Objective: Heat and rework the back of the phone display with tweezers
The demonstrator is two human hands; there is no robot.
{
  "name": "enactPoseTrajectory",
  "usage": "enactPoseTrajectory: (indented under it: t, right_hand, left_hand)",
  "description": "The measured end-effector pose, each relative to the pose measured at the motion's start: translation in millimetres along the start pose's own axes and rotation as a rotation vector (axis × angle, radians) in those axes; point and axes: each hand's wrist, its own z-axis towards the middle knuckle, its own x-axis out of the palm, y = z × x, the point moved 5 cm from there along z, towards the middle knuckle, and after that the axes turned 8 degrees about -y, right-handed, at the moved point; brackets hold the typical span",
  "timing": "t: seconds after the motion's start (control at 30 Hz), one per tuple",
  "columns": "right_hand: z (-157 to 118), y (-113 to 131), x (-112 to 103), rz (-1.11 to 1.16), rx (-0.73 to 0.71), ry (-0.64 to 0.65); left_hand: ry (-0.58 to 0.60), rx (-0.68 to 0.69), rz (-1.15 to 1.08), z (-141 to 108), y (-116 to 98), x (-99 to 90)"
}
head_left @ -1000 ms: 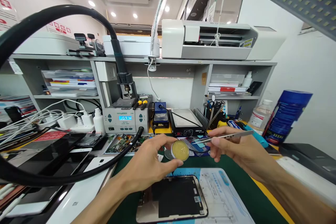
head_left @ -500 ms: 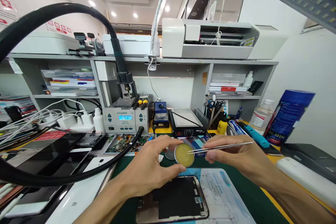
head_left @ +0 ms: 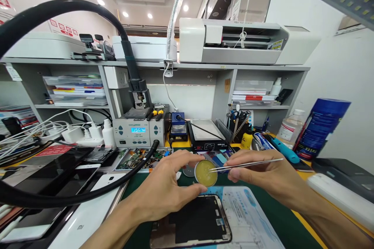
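Note:
Between its thumb and fingers, my left hand point(head_left: 171, 188) holds a small round tin of yellowish paste point(head_left: 206, 173), tilted so its open face shows. My right hand point(head_left: 258, 169) grips metal tweezers point(head_left: 245, 164), whose tips touch or nearly touch the paste. Below the hands lies a phone screen panel point(head_left: 201, 220) with its dark back up. It rests on a blue and white printed mat point(head_left: 248, 214). A round grey lid point(head_left: 188, 170) lies just behind my left fingers.
A hot-air station point(head_left: 140, 132) stands at the back left, its thick black hose point(head_left: 73, 199) arching across the left side. Several phones, such as a white one point(head_left: 87, 212), lie left. A hot plate point(head_left: 208, 134) stands behind the hands; a blue can point(head_left: 321, 128) stands right.
Both hands, the tin and the tweezers stay nearly in place. The station's display reading has dropped, and the view has shifted slightly.

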Motion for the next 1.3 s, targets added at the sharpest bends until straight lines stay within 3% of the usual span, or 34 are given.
enactPoseTrajectory:
  t: [0.4, 0.73, 1.1, 1.3]
  right_hand:
    - [-2.2, 1.2, -0.3, 0.021, 0.011, -0.009]
    - [-3.2, 7.4, 3.1, 0.085, 0.006, -0.125]
    - [-4.6, 5.8, 2.7, 0.083, 0.047, -0.172]
    - [-1.0, -1.6, -0.4, 0.078, 0.014, -0.098]
  left_hand:
    - [-0.032, -0.007, -0.002, 0.8, 0.6, 0.0]
    - [-0.127, -0.044, 0.006, -1.8, -2.1, -0.9]
    - [-0.144, -0.061, 0.007, -3.6, -1.8, 0.0]
    - [-0.148, -0.047, -0.01, -2.2, -1.8, 0.1]
